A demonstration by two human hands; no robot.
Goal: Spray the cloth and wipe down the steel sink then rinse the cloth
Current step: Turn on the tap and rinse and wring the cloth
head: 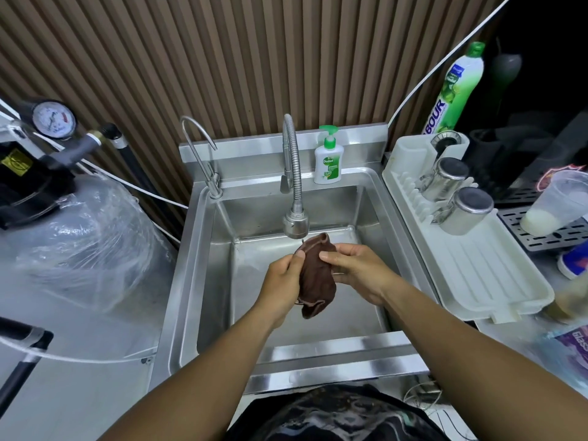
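the white pump soap bottle with a green top (328,161) on the sink's back ledge reads "dettol". the tall green-capped dish liquid bottle (455,87) shows "bour". a purple packet (572,348) at the right edge reads "glas".

Lots of stuff around here. Far side there's a white pump bottle of Dettol hand soap with a green top (328,160), parked against the brown ribbed wall panel (222,58). On the right, a white plastic drying rack (477,275) holds two upside-down steel cups (458,195), with a tall green dish-soap bottle (458,87) behind it and a clear plastic cup with some milky liquid (555,206) further right. Left side has a round pressure gauge (52,120) above a big plastic-wrapped tank (86,243).
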